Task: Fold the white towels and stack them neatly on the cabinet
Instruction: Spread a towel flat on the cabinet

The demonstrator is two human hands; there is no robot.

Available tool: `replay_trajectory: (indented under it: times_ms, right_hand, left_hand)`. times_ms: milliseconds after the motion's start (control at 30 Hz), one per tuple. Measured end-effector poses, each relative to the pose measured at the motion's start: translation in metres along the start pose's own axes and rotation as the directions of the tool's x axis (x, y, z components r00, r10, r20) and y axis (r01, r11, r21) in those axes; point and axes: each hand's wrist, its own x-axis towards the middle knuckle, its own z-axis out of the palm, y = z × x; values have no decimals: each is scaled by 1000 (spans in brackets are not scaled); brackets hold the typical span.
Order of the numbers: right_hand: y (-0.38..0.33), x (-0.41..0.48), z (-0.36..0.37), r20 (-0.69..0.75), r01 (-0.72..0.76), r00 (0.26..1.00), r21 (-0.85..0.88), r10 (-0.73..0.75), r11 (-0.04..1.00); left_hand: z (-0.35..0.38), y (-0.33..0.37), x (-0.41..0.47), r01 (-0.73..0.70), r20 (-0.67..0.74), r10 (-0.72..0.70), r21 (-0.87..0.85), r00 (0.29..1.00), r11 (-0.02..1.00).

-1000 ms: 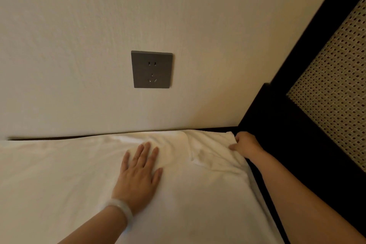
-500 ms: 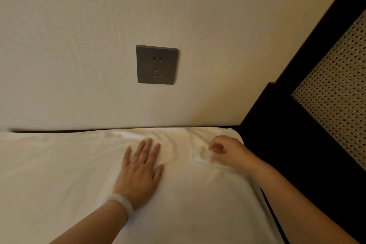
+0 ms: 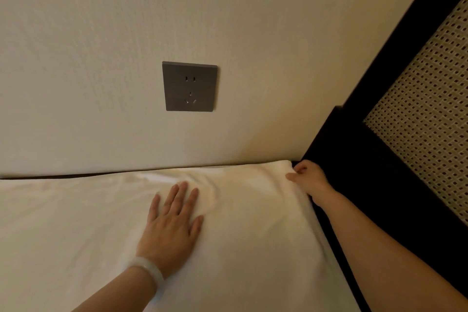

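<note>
The white cloth towel (image 3: pixel 253 248) is plain white all over, taking a warm yellowish tint near its far edge. Behind it, the cream painted wall (image 3: pixel 101 45) has a fine grainy texture, greyer at upper left and yellower toward the lower right. A thin dark strip (image 3: pixel 63 175) runs between the towel and the wall. The square dark grey socket plate (image 3: pixel 190 86) is uniform, with darker slots. The black wooden frame (image 3: pixel 379 172) surrounds a beige woven cane panel (image 3: pixel 430 121), a regular lattice dotted with small dark holes in diagonal rows. A milky white bangle (image 3: pixel 149 271) circles one wrist.
</note>
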Motion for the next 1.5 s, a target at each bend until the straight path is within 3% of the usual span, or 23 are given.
replay_trajectory:
  times_ms: [100, 300, 433, 533, 700, 867, 933, 1033, 1133, 1333, 1500]
  right_hand:
    - [4, 14, -1, -18, -29, 999, -16, 29, 999]
    - [2, 24, 3, -28, 17, 999, -208, -23, 978]
    - [1, 32, 0, -13, 7, 1000, -157, -10, 988]
    - [3, 32, 0, -23, 13, 1000, -168, -17, 986]
    - [2, 31, 8, 4, 107, 993, -463, -119, 880]
    - [-18, 28, 4, 21, 88, 995, -614, -96, 784]
    - [-22, 29, 3, -5, 40, 999, -530, -50, 847]
    - [-23, 27, 0, -22, -76, 997, -68, 75, 995]
    - [-23, 26, -5, 4, -86, 996, 252, 88, 964]
    - [-6, 26, -3, -214, 139, 973, 249, -85, 958]
    - [10, 29, 9, -215, 190, 964, 133, -159, 973]
  left_hand:
    - [-1, -1, 0, 12, 17, -11, -3, 1000, 1000]
    - [-15, 3, 5, -40, -29, 39, -5, 999, 999]
    - [-33, -10, 50, -46, -67, 46, 15, 997, 999]
    - [-32, -17, 75, -46, -10, 46, -26, 999, 999]
    - [-26, -17, 94, 39, 69, -40, 7, 997, 999]
    - [-45, -14, 108, 151, 218, -144, -15, 965, 988]
    - [-54, -12, 117, 186, 276, -171, -28, 946, 982]
    - [-57, -7, 123, 300, 358, -187, -292, 915, 908]
    - [-50, 1, 120, 366, 403, -167, -489, 900, 792]
    - [-35, 9, 114, 301, 189, -236, -668, 953, 681]
    - [-30, 18, 105, 212, -52, -293, -572, 955, 792]
